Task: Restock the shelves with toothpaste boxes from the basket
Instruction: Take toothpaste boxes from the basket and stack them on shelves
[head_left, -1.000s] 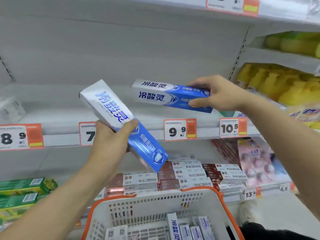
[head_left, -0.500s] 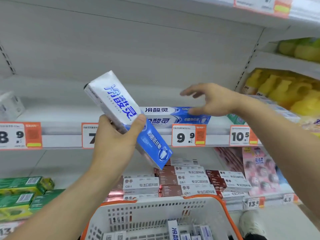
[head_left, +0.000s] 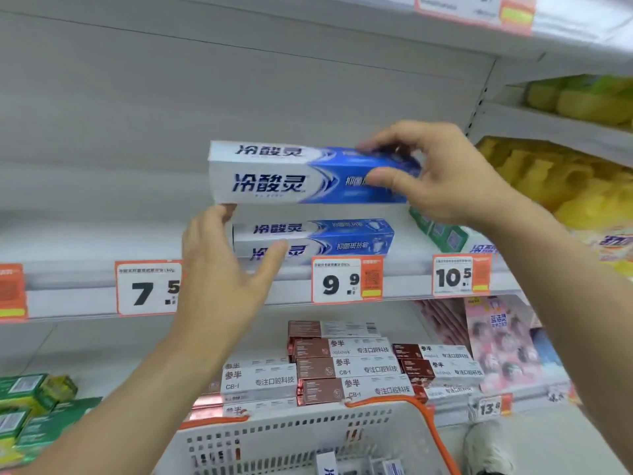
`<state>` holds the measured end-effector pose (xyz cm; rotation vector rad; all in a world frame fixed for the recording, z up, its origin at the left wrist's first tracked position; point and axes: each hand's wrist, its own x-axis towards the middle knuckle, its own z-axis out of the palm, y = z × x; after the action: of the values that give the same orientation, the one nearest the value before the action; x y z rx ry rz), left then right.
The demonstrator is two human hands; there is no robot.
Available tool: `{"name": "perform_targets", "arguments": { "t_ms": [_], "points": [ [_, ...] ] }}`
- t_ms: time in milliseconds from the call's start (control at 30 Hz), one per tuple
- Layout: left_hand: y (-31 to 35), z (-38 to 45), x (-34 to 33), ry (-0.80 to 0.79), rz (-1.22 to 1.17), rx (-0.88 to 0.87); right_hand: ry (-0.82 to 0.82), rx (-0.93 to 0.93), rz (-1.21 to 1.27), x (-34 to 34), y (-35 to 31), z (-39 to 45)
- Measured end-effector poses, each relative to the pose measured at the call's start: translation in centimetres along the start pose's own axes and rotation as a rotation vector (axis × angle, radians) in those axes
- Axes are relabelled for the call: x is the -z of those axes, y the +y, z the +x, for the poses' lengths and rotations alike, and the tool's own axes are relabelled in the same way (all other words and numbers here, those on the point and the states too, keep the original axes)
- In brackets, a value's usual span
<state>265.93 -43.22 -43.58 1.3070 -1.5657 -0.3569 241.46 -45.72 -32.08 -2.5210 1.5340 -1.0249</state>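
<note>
Two hands are showing, the left hand (head_left: 219, 269) and the right hand (head_left: 442, 173), two blue-white toothpaste boxes (head_left: 298, 173) are appearing at the shelf (head_left: 75, 289), one basket (head_left: 308, 437) is standing below, and three readable price tags (head_left: 346, 279) are hanging.

Held box (head_left: 274, 176) above box on shelf (head_left: 342, 234); basket (head_left: 308, 437) below, before lower-shelf boxes (head_left: 346, 368).

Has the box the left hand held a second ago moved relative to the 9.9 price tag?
Yes. The held box went from tilted, left of the 9.9 tag, to level above it, now in the right hand.
</note>
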Motion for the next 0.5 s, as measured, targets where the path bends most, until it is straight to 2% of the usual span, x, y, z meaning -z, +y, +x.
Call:
{"name": "perform_targets", "arguments": {
  "t_ms": [67, 133, 233, 367, 500],
  "points": [
    [-1.0, 0.6, -0.5, -0.001, 0.155, -0.017, 0.050, 0.000, -0.153, 0.3, 1.3, 1.4],
    [-1.8, 1.2, -0.8, -0.056, 0.271, 0.021, 0.030, -0.027, -0.204, -0.5, 2.3, 2.5],
    [-2.4, 1.6, -0.9, -0.107, 0.327, 0.056, -0.091, -0.059, -0.168, -2.5, 3.1, 3.3],
    [-2.7, 1.6, -1.0, -0.077, 0.316, 0.071, -0.306, -0.096, -0.118, -3.7, 3.9, 3.4],
    [-3.1, 1.8, -1.2, -0.144, 0.461, 0.069, -0.402, -0.178, -0.120, -4.3, 4.2, 2.5]
  ]
}}
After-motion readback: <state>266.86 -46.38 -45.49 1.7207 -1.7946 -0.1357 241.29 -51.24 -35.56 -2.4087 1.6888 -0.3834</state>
